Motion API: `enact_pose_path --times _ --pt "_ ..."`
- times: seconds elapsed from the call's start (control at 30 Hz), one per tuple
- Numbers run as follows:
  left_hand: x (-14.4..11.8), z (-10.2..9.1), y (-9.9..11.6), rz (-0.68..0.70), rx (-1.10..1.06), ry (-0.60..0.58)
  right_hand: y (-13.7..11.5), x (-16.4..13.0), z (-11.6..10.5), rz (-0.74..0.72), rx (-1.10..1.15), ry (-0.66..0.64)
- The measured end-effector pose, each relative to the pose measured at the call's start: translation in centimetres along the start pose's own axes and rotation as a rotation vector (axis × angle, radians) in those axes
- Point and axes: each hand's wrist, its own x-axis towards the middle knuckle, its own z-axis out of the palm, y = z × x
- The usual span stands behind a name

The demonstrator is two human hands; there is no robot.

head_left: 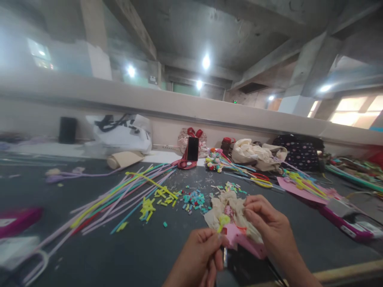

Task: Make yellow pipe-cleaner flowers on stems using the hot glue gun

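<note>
My left hand [201, 255] is closed in a pinch at the lower middle, its fingertips beside a pink piece [235, 235]. What they hold is too small to make out. A short shiny rod [225, 257] shows just below those fingertips. Across from it, my right hand [271, 225] also pinches thumb and forefinger together, at the right edge of a crumpled cream cloth or paper [233, 199]; anything between the fingers is hidden. On the crumpled sheet lies a small yellow bunch [224, 221]. Short cut teal pieces [194, 198] are scattered just beyond.
Long coloured strips [119, 195] fan across the left, with cut yellow pieces [147, 207] at their ends. A phone [192, 149] stands upright at the back. Yellow-and-red-handled scissors [261, 181], a pink sheet [299, 192] and a magenta device [347, 223] lie to the right.
</note>
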Motion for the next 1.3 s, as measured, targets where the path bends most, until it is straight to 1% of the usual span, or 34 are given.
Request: enact_pose_path --times 0.1,0.17,0.27,0.33,0.37,0.47,0.53,0.67,0.73,0.8,0.9,1.07,1.2,1.3 --pt "-0.1 -0.4 0.3 0.041 -0.126 -0.05 0.4 -0.6 0.7 0.08 0.109 0.03" --pt "0.0 -0.6 0.4 0.074 -0.192 -0.083 0.6 -1.0 1.5 0.181 0.226 0.016" --pt "0.2 -1.0 0.5 0.099 -0.228 -0.138 0.7 -1.5 3.0 0.356 0.429 -0.109" --pt "0.1 -1.1 0.5 0.115 -0.239 -0.134 0.6 -1.5 3.9 0.407 0.52 -0.206" --pt "0.0 -1.2 0.5 0.121 -0.243 -0.126 0.4 -1.4 4.3 0.411 0.551 -0.219" --pt "-0.1 -1.1 0.4 0.157 -0.256 -0.078 -0.3 -0.7 5.2 0.401 0.571 -0.174" --pt "-0.1 -1.0 0.2 0.195 -0.27 -0.047 -1.0 -0.2 5.6 0.375 0.494 -0.16" --pt "0.1 -0.7 -0.3 0.288 -0.289 0.039 -2.4 0.7 6.2 0.311 0.26 -0.195" --pt "0.2 -0.6 -0.4 0.321 -0.29 0.082 -2.8 0.9 6.4 0.285 0.192 -0.187" --pt "0.2 -0.6 -0.5 0.324 -0.275 0.082 -3.1 0.9 6.6 0.277 0.161 -0.181" --pt "0.2 -0.6 -0.5 0.313 -0.241 0.076 -3.1 0.8 6.8 0.29 0.136 -0.193" --pt "0.3 -0.2 -0.6 0.374 -0.232 0.186 -2.9 0.6 6.8 0.264 0.153 -0.186" --pt "0.1 0.1 -0.6 0.358 -0.148 0.212 -3.0 0.5 6.8 0.271 0.149 -0.168" --pt "0.1 0.1 -0.5 0.339 -0.11 0.227 -3.1 0.4 6.7 0.275 0.214 -0.177"
